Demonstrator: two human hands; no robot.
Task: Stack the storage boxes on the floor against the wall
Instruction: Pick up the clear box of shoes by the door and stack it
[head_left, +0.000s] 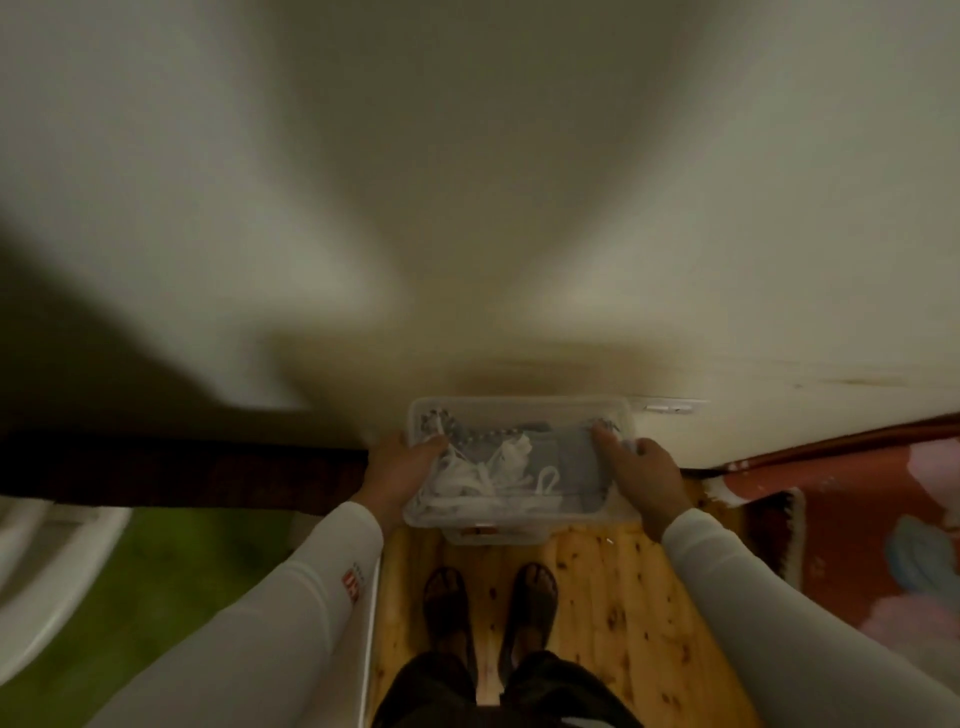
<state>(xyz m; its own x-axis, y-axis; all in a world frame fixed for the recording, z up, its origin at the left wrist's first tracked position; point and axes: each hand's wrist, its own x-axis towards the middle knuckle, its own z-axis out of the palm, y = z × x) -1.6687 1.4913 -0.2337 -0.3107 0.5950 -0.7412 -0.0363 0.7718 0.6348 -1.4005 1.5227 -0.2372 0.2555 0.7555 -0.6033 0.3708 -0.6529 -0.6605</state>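
A clear plastic storage box (519, 415) with white cords and grey cloth inside hangs in front of me, close to the pale wall (467, 208). My left hand (400, 467) grips its left end, thumb over the rim. My right hand (639, 467) grips its right end the same way. Below it the edge of another clear box (493, 535) shows, mostly hidden by the box I hold. The whole view is blurred.
My feet in sandals (488, 608) stand on a wooden floor (613, 623). A red patterned rug (841, 519) lies to the right. A green surface (156, 571) with a white curved object (47, 571) sits to the left, behind a dark board (182, 473).
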